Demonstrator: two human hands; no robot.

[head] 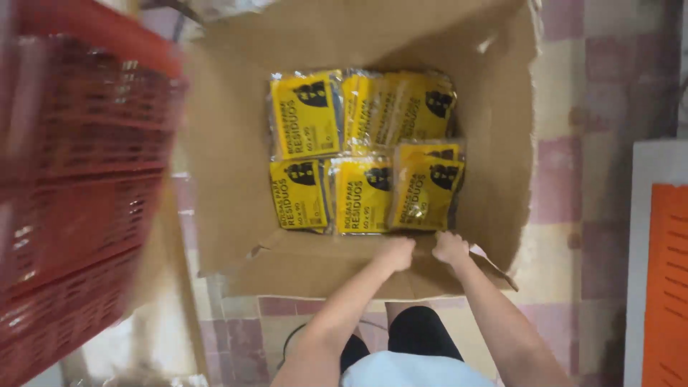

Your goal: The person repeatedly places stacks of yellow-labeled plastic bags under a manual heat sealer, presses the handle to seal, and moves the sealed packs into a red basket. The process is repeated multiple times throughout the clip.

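Seen from above, both hands reach into an open cardboard box (215, 143) on the floor. The left hand (398, 252) and right hand (451, 247), fingers curled shut, rest on the near flap (315, 269), just beside yellow packets (363, 193) stacked at the bottom. Gripping a packet edge firmly would lift it cleanly. A red crate (72, 179) stands left.

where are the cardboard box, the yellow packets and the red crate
cardboard box (229, 179): head view, on its bare left inner wall
yellow packets (364, 193): head view, on the face of the front middle packet
red crate (79, 179): head view, on its slatted side at the left edge
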